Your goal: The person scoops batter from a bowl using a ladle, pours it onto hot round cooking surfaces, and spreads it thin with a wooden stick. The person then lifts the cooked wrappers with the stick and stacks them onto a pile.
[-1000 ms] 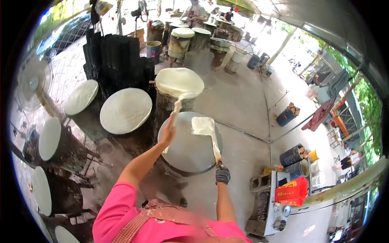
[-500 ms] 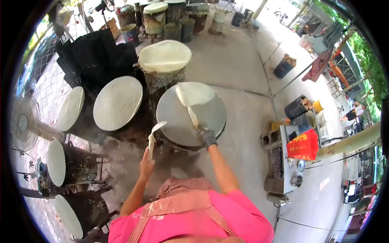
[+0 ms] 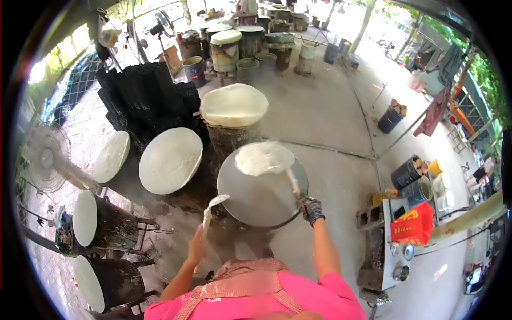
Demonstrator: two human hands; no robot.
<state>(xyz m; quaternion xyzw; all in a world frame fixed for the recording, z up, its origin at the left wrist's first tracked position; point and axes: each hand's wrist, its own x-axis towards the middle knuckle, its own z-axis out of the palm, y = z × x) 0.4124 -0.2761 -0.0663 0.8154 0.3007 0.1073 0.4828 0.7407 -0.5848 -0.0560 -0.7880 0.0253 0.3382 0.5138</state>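
Note:
A round flat griddle stands in front of me, with a pool of pale batter over its far part. In my gloved right hand, closed at the griddle's right rim, is the handle of a batter-coated spreading paddle. The paddle's far end merges with the batter, so its outline is hard to see. Left of the griddle's near edge, my bare left hand is wrapped round a batter-smeared ladle. The ladle's head points up, close to the griddle's left rim.
Two pale-coated round pans tilt at the left. A drum topped with a pale sheet stands beyond the griddle, near black stacked slabs. A fan is far left. On the right, a red bag rests on a table.
My right hand has swung right with the paddle, and the batter has spread wider across the griddle's far part. The left hand still holds the ladle. The whole view has shifted.

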